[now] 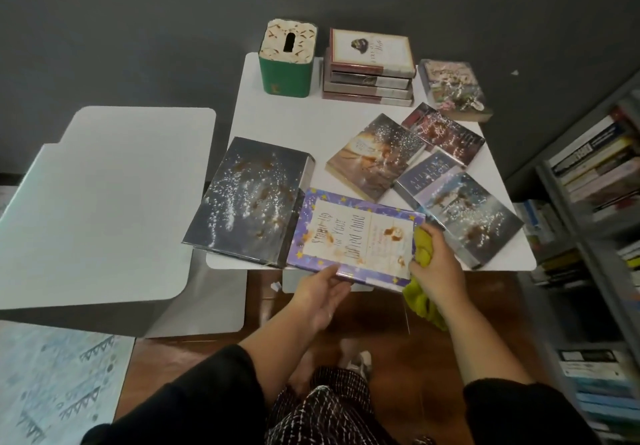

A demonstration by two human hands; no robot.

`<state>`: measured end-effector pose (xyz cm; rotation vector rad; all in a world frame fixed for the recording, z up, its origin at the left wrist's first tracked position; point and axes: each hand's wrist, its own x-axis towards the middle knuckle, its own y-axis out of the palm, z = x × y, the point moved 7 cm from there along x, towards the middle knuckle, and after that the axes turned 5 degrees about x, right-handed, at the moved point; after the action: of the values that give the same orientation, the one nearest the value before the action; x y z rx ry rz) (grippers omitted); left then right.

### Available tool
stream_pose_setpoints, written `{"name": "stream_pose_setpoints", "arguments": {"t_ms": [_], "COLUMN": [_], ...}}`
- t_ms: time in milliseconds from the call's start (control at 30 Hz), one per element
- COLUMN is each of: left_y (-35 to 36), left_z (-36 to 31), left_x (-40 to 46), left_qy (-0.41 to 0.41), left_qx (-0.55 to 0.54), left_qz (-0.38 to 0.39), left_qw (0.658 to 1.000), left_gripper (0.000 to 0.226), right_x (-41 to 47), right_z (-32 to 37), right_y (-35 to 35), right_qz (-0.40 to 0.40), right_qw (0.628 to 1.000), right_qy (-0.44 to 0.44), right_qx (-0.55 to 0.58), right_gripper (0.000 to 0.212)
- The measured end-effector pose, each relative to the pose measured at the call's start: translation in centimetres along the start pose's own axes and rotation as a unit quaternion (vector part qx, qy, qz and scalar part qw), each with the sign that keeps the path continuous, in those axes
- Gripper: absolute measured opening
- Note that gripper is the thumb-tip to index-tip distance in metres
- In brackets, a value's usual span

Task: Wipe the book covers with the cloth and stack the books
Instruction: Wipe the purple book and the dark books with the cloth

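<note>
A purple star-bordered book [353, 236] with brown stains lies at the white table's [277, 122] front edge. My left hand [320, 288] holds its near edge, thumb on the cover. My right hand [438, 261] grips a yellow-green cloth [424, 247] against the book's right end; part of the cloth hangs below the table. A large dark book [249, 202] speckled with white powder lies to its left. Several dusty books [377, 155] are spread at the right. A stack of books [370, 66] stands at the back.
A green tissue box [287, 60] stands at the table's back left. A second white table [104, 202] is to the left. A bookshelf [595, 174] full of books runs along the right. Wooden floor and a pale rug [52, 389] lie below.
</note>
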<state>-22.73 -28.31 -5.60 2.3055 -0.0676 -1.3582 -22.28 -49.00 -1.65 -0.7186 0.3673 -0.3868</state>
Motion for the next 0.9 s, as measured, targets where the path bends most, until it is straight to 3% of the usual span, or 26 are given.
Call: {"name": "stream_pose_setpoints", "arguments": {"t_ms": [233, 367, 533, 700, 900], "left_y": [-0.4, 0.2, 1.1, 1.5, 4.7], "left_z": [0.4, 1.0, -0.4, -3.9, -9.1], "left_x": [0.7, -0.1, -0.8, -1.5, -4.1], "left_qy": [0.014, 0.005, 0.06, 0.123, 0.2], "left_qx": [0.004, 0.019, 0.074, 0.137, 0.127], "left_qz": [-0.001, 0.033, 0.078, 0.097, 0.136], "left_qw": [1.0, 0.999, 0.992, 0.978, 0.962], "left_gripper": [0.014, 0.013, 0.016, 0.016, 0.011], "right_x": [-0.7, -0.9, -1.4, -2.3, -1.9], "right_z": [-0.8, -1.6, -2.6, -2.6, -1.4], "right_y": [-0.7, -1.9, -2.9, -3.2, -5.3], "right_qz": [0.024, 0.018, 0.017, 0.012, -0.001], "right_qw": [0.999, 0.998, 0.995, 0.986, 0.931], "right_qy": [0.024, 0.047, 0.077, 0.093, 0.146], "right_qx": [0.028, 0.027, 0.062, 0.138, 0.335], "right_gripper": [0.064, 0.057, 0.053, 0.046, 0.064]}}
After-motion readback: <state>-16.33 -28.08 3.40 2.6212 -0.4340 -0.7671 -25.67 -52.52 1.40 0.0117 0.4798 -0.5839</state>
